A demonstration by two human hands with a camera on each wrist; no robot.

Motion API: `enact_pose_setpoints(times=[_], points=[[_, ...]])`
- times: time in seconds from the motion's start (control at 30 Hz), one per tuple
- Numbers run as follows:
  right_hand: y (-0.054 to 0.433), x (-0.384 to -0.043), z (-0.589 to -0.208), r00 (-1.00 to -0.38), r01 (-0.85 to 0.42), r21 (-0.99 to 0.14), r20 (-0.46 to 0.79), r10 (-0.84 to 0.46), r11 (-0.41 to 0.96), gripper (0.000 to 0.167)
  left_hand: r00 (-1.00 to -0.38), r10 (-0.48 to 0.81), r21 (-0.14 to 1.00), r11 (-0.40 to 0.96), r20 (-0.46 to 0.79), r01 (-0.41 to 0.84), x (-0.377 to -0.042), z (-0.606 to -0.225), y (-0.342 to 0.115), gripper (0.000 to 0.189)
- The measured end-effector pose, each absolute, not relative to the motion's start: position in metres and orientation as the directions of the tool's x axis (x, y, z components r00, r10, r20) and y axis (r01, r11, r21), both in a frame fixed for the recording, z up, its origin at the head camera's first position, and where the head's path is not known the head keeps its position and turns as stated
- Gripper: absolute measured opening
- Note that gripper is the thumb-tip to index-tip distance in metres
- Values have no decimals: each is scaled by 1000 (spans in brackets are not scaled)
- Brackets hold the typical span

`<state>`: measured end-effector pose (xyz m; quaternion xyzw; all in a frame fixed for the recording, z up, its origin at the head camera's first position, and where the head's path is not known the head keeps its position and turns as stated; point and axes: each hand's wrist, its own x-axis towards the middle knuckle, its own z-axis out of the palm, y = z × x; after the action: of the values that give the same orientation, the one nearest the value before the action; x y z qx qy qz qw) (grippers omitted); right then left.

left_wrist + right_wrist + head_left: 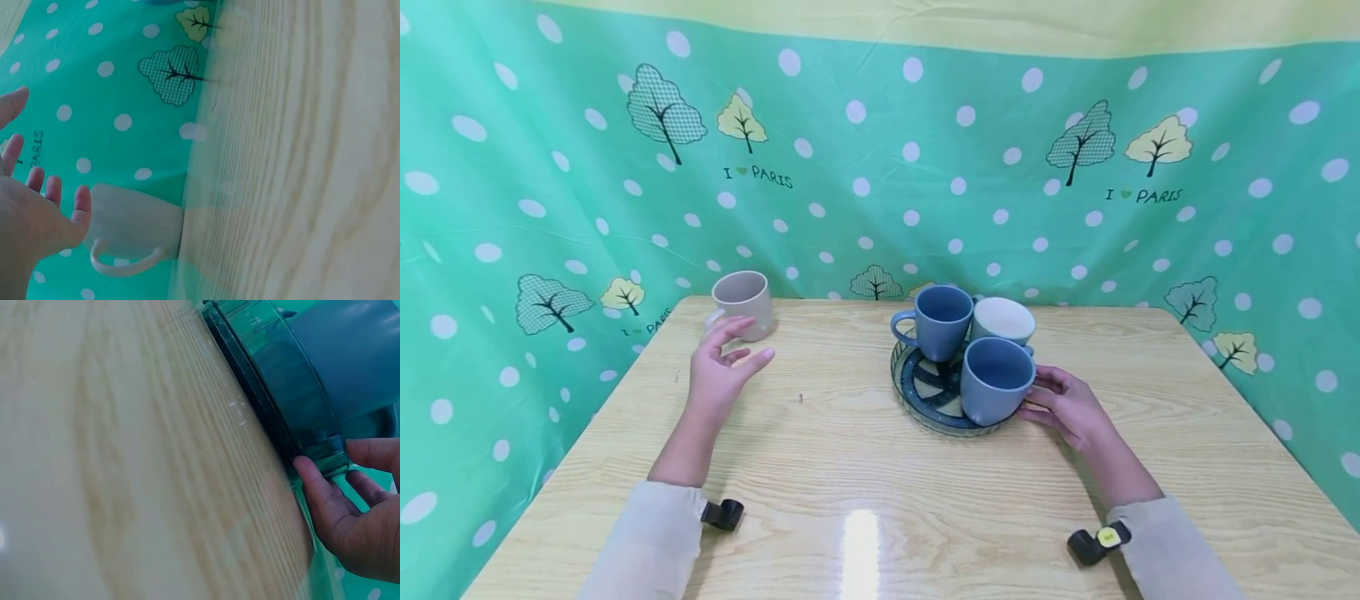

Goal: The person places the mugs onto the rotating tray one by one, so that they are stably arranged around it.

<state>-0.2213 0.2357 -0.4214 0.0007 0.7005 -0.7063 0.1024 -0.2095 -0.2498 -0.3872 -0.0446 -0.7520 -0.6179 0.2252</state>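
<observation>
My left hand (718,367) is raised beside a grey mug (758,312) at the table's far left, fingers apart and nothing held. In the left wrist view a gap shows between most of the fingers, and the mug's handle (125,269) points towards the wrist. At right of centre, a round clear-walled tray (913,404) with a dark pattern holds a front blue mug (997,392), a back blue mug (940,329) and a white-lined mug (1004,318). My right hand (1067,407) grips the tray's right edge, its thumb (319,490) low on the side and a finger at the rim.
All of this stands on a light wooden table (850,467). A green dotted cloth (820,167) with printed trees hangs behind and around it. A black wrist camera (724,514) sits at the left cuff, another wrist camera (1086,547) at the right.
</observation>
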Motion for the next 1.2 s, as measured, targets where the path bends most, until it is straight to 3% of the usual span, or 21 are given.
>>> enact_pose_setpoints(times=[0.57,0.83,1.2], points=[[233,-217,-421,-982,128,-992,-124,-141,-22,62,-848,-427,947,207,313,246,-219,-389,-279,52],[233,-216,-422,-982,139,-990,-134,-133,-24,62,-834,-470,956,184,289,228,-230,-398,-292,53],[232,-215,-420,-983,131,-991,-130,-126,3,61,-862,-500,997,43,78,65,-244,-395,-307,56]])
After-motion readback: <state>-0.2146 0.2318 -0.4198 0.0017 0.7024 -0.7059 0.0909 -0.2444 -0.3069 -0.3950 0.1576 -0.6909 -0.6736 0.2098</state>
